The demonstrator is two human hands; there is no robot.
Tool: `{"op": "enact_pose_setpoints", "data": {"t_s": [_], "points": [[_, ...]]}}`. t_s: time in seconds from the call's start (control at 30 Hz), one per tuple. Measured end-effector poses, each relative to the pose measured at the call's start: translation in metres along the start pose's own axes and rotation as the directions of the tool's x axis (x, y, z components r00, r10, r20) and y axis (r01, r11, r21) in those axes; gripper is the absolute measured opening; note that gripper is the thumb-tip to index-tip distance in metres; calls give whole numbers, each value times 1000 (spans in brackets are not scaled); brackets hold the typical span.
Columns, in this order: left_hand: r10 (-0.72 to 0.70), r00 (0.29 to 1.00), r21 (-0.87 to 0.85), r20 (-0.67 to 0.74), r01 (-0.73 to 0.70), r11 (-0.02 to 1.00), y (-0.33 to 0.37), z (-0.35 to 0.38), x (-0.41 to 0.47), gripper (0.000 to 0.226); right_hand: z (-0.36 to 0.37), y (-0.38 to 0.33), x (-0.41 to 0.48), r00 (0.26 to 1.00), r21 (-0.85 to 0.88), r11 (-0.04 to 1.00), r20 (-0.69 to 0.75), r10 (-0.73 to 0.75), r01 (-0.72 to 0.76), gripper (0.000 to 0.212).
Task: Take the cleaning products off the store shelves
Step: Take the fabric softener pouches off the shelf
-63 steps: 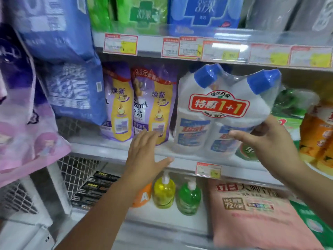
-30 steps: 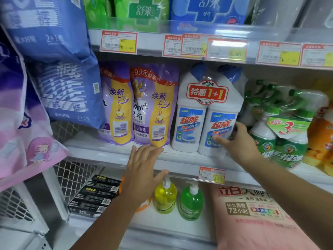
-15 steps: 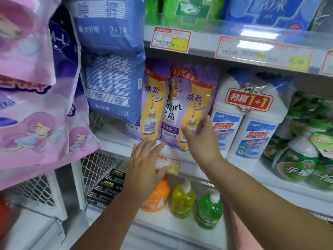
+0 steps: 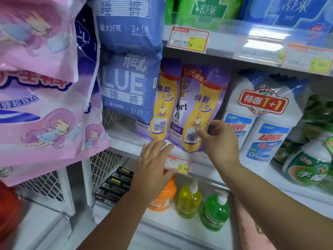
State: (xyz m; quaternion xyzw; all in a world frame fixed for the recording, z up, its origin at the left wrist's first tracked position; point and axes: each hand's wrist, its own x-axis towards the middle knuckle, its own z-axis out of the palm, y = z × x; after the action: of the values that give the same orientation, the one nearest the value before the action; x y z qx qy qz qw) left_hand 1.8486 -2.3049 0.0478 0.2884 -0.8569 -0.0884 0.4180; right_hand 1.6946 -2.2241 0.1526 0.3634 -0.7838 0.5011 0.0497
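Two purple-and-yellow softener pouches stand side by side on the middle shelf (image 4: 126,141): the left pouch (image 4: 162,105) and the right pouch (image 4: 200,98). My right hand (image 4: 219,143) grips the right pouch at its lower right edge, thumb across the front and fingers curled round behind. My left hand (image 4: 155,163) is flat with straight fingers, its fingertips at the shelf edge just under the two pouches. To the right stands a shrink-wrapped twin pack of white bottles (image 4: 261,127) with blue caps, untouched.
Green spray bottles (image 4: 306,170) fill the shelf's right end. Blue packs (image 4: 126,83) and pink packs (image 4: 45,114) hang on the left beside the pouches. On the lower shelf stand an orange tub (image 4: 164,199), a yellow pump bottle (image 4: 188,201), a green pump bottle (image 4: 215,212) and black boxes (image 4: 111,188).
My right hand set the twin pack of white bottles back on the shelf, let go, then moved left onto the right softener pouch. The view shifted left; my left hand stayed by the shelf edge.
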Motion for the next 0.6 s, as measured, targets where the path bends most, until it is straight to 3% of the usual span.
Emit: {"op": "enact_pose_setpoints", "data": {"t_s": [0.07,0.17,0.27,0.33,0.47,0.6], "points": [[-4,1000,5,2,4,1000,1,1,0,70,-1,-5,-2,1000,21,1000,27,-5,4,36],[-12,1000,-11,8,12,1000,2,1,0,69,6,-15,0,987,290,946,106,117,-143,62],[-12,1000,-7,18,12,1000,1,0,1,69,16,-23,7,983,330,929,127,135,-170,83],[-15,1000,-13,23,15,1000,0,0,1,68,19,-24,13,988,291,947,108,112,-139,74],[-27,999,-31,45,28,999,0,1,1,67,14,-15,23,987,267,951,82,138,-155,29],[-79,994,-69,75,85,994,10,-6,3,66,-4,-6,17,992,306,944,60,110,-123,23]]}}
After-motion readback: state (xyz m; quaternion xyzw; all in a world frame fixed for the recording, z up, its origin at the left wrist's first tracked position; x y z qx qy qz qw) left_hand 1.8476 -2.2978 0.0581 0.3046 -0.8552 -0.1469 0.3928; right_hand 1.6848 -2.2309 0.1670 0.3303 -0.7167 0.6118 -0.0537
